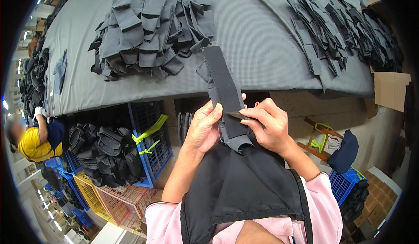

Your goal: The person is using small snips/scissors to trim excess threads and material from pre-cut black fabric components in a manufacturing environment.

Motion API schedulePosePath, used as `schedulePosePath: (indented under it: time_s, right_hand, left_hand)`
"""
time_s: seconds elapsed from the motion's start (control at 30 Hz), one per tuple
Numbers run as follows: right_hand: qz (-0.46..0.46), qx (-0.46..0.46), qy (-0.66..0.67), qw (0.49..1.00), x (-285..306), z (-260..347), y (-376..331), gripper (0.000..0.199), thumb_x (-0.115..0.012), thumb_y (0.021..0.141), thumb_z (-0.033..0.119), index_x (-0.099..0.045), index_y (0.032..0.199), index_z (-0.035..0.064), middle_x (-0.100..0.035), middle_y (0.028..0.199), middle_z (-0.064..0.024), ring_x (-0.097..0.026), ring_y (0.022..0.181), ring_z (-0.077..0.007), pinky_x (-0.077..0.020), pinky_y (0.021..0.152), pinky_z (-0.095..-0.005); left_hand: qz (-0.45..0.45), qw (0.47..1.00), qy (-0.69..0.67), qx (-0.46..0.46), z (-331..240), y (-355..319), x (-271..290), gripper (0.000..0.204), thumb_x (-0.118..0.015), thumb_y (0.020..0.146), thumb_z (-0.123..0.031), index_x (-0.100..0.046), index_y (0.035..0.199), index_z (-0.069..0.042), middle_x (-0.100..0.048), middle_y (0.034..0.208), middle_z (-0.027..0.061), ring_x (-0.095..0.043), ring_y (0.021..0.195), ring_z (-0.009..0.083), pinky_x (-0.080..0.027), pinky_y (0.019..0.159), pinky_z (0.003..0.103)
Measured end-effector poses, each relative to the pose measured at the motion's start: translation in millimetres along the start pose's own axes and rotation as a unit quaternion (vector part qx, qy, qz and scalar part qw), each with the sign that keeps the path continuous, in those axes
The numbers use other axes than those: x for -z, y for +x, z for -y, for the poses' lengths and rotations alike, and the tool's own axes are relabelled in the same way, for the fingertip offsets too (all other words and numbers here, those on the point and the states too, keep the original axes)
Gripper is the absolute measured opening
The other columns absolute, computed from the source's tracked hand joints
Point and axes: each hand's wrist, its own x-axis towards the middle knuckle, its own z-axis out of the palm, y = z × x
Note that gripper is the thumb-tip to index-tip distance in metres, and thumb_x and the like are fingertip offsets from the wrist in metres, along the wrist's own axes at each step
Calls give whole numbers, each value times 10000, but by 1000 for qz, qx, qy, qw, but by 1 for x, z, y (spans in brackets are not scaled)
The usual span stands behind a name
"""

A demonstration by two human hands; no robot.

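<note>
In the head view, both hands meet just in front of the person's chest, below the near edge of the grey cloth-covered table (pixel 262 61). The left hand (pixel 203 128) is closed on a dark fabric strap piece (pixel 224 87), thumb pressed to its face near the lower middle; the right hand (pixel 268 128) pinches a small dark tool (pixel 235 114), seemingly a snipper or blade though too small to tell, with its tip touching the strap's right edge. The step in hand looks like trimming or picking at the strap's edge, and the next move probably calls for a steady left-hand hold while the right works the tip along the seam without nicking the cloth. The strap stands nearly upright, its long axis running from the folded lower end between the hands up and slightly left to the free end over the table edge. A dark apron (pixel 244 191) lies over the lap. On the table sit a pile of grey folded pieces (pixel 148 30) and, well apart to the right, a pile of darker strips (pixel 340 26). To the left, under the table, a blue crate (pixel 152 139) stands beside heaped black pieces, and another person in yellow (pixel 32 141) works farther left.
</note>
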Motion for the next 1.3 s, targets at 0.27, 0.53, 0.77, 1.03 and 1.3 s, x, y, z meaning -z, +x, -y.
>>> schedulePosePath:
  time_s: [0.27, 0.53, 0.77, 1.03, 1.3]
  right_hand:
    - [3, -98, 82, 992, 6, 5, -3, 238, -744, 665, 6, -659, 886, 21, -531, 718, -62, -535, 593, -197, -442, 520, -292]
    - [24, -189, 132, 973, 15, 3, -15, 215, -735, 689, -2, -662, 891, 6, -507, 759, -60, -502, 650, -152, -424, 550, -258]
    - [-20, -200, 140, 969, 13, 0, -18, 260, -729, 676, -38, -650, 919, 8, -512, 789, -64, -506, 646, -143, -434, 552, -267]
    - [-19, -126, 59, 990, 7, -8, -16, 260, -737, 669, -23, -651, 910, 27, -506, 755, -71, -517, 602, -161, -440, 520, -281]
    - [32, -297, 240, 924, 15, -6, -21, 217, -686, 733, -47, -634, 941, -13, -485, 873, -42, -553, 796, -107, -474, 685, -243]
  left_hand:
    - [-13, 999, 26, -13, -1, -1, 0, 455, -555, 933, -248, -476, 1279, 38, -540, 1275, 173, -573, 1109, 263, -451, 978, 375]
    - [-30, 999, 7, -38, 0, 1, 3, 530, -600, 898, -230, -414, 1312, 43, -510, 1283, 218, -559, 1122, 342, -486, 949, 447]
    - [-42, 998, 12, -34, 1, 3, 4, 498, -580, 912, -225, -418, 1299, 42, -526, 1265, 204, -580, 1087, 315, -505, 918, 421]
    - [-53, 998, 7, -27, 3, 3, 6, 470, -547, 930, -200, -408, 1305, 47, -529, 1257, 220, -585, 1080, 306, -520, 899, 405]
    - [-51, 997, -63, -10, 3, 2, 9, 444, -501, 938, -147, -379, 1328, 28, -501, 1275, 227, -538, 1153, 331, -565, 831, 466]
